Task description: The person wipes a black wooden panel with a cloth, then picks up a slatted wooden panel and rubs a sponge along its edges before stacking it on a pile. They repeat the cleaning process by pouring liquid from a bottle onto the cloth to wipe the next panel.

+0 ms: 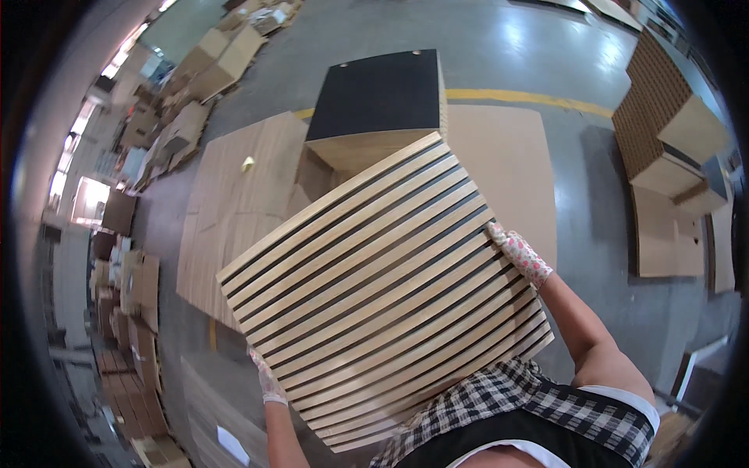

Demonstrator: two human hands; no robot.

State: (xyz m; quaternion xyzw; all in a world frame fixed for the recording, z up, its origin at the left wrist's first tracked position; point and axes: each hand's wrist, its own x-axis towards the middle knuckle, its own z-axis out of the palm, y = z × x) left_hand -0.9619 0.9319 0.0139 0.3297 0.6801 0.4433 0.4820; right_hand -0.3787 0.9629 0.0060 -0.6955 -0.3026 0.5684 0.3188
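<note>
Holding a slatted wooden panel point(380, 290) by opposite edges, I have it slanted in front of me, its lowest stretch by my checkered garment point(488, 402). My left grip point(268, 380), in a patterned glove, is closed on the left edge, low down; most of those fingers are hidden, so I cannot tell how far they curl underneath. My right grip point(519, 253), gloved in a pink-spotted print, clasps the right edge higher up, opened only about as wide as that edge is thick. Dark lines run between the pale slats. Just past the panel's upper corner stands a black-topped wooden cabinet point(378, 93); whether the two touch, I cannot tell. Brown sheeting point(503, 160) lies to the cabinet's right. Farther off, a yellow line point(538, 98) crosses the grey floor point(480, 43).
</note>
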